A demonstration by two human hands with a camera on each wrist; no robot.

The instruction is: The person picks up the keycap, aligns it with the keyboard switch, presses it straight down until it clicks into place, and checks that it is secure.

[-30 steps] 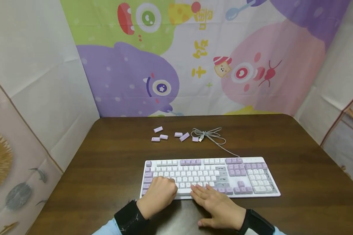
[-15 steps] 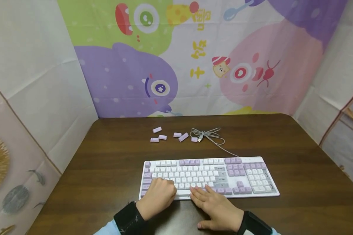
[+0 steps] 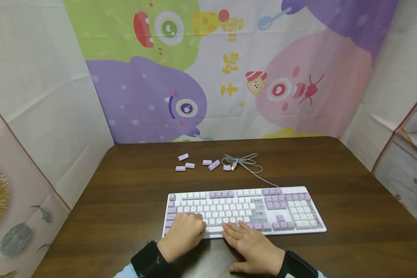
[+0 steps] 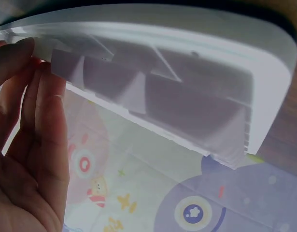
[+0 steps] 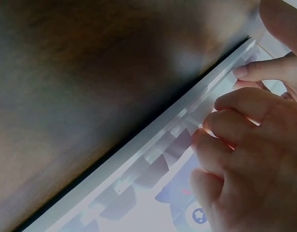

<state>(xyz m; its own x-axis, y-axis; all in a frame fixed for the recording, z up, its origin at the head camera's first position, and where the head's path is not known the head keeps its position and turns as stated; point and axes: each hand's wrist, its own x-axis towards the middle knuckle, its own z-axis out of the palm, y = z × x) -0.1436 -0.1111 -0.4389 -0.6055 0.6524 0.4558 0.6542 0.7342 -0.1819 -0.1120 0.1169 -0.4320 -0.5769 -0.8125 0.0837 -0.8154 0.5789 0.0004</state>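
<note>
Kept left hand (image 3: 184, 234) curled at front row of keyboard (image 3: 244, 213), could not tell whether gripping anything; kept right hand (image 3: 254, 247) resting there, straight-fingered. Found keyboard unshifted, well short of tabletop (image 3: 107, 212) far edge: seemingly same step.

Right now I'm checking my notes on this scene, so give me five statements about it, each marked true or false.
1. The left hand and right hand are at the near edge of the keyboard. True.
2. The left hand lies flat. False: it is curled.
3. Loose keycaps and the cable lie beyond the keyboard. True.
4. There are three loose keycaps. False: there are six.
5. The cable runs straight. False: most is bundled in loops.
</note>
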